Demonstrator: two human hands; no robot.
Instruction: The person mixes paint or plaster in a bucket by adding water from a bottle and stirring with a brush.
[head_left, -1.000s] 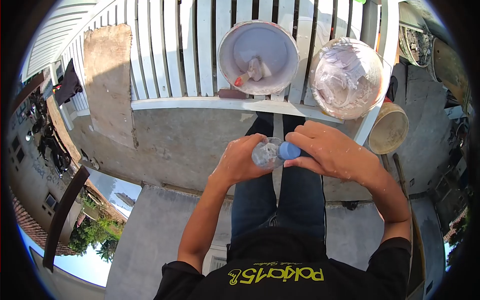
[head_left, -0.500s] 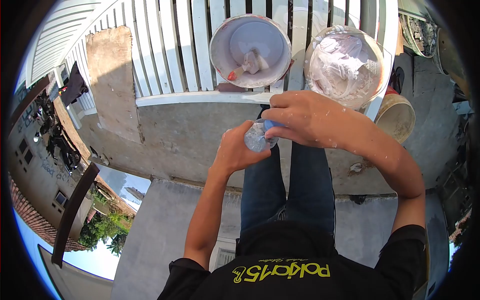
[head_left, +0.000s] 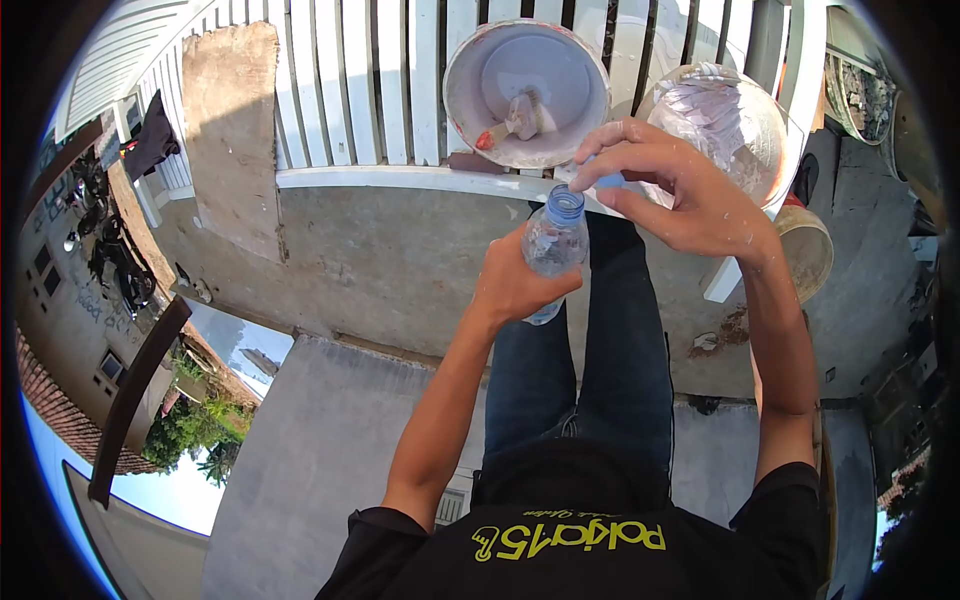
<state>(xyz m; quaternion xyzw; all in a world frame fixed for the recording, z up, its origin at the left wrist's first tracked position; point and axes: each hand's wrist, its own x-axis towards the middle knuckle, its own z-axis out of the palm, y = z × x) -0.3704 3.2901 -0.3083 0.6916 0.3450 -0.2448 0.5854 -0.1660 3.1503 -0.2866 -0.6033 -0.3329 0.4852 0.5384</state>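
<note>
bottle of clear plastic [head_left: 556, 246], its mouth uncapped, is gripped in the left hand [head_left: 515, 278] above the person's blue-jeaned legs [head_left: 630, 330]; the right hand [head_left: 685, 195] pinches a round blue plastic cap [head_left: 607, 181] just beside it. too hard a squeeze could force out any contents; a loose pinch could drop the cap.

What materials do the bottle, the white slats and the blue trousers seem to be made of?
Bottle: probably plastic, clear and shiny; it is see-through, with a screw-threaded neck.
White slats: painted, it seems, given their even white surface; wood or metal underneath, I cannot tell.
Blue trousers: likely denim, matte, judging by the uneven, faded blue.
</note>
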